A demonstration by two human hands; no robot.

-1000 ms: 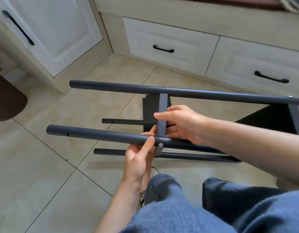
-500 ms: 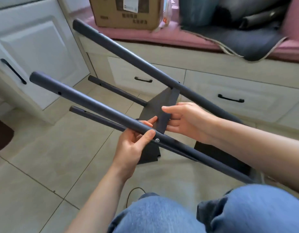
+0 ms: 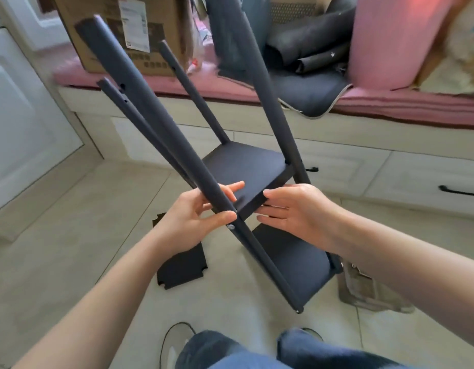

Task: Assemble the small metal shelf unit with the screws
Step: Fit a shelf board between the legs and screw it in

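Observation:
The dark metal shelf unit (image 3: pixel 246 169) stands nearly upright in front of me, its several posts pointing up and away. Two black shelf panels sit between the posts, a middle one (image 3: pixel 246 169) and a lower one (image 3: pixel 297 262). My left hand (image 3: pixel 193 219) is wrapped around the near post (image 3: pixel 161 123), thumb just above a silver screw head (image 3: pixel 231 226). Beside it, my right hand (image 3: pixel 291 209) holds the front edge of the middle panel, fingers underneath. A third loose black panel (image 3: pixel 181 265) lies flat on the floor below my left hand.
The floor is beige tile (image 3: pixel 70 249). A window bench with a pink cushion (image 3: pixel 390 102) carries a cardboard box (image 3: pixel 129 30) and dark fabric. White drawers with black handles (image 3: pixel 459 191) run below it. A clear plastic bag (image 3: pixel 363 286) lies by the unit's right foot. My knees are at the bottom.
The unit has swung from lying level across my lap to standing steeply upright. Both hands kept their grips at the middle panel, and the loose panel on the floor has come into sight.

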